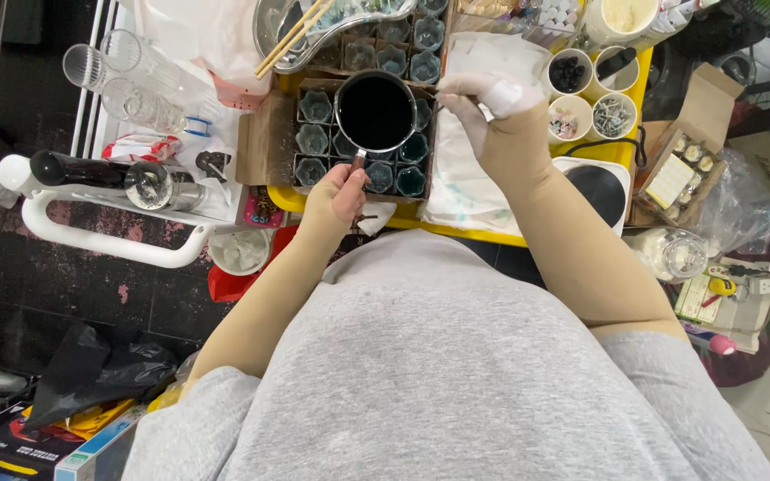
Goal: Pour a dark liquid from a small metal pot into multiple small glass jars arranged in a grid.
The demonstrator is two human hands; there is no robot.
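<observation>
My left hand (339, 194) grips the handle of a small metal pot (375, 111) filled with a dark liquid, held over a cardboard tray (265, 138) of small teal glass cups (313, 140). My right hand (483, 100), in a whitish glove, hovers just right of the pot's rim with fingers pinched; what it holds is too small to make out. Both hands are above a yellow table (456, 229).
White paper (465, 178) lies under my right wrist. Cups of small items (592, 93) stand at the right, beside an open cardboard box (683, 151). Chopsticks in a bowl (291, 36) sit at the back. Clear glasses (135, 80) and a white rack (109, 236) are on the left.
</observation>
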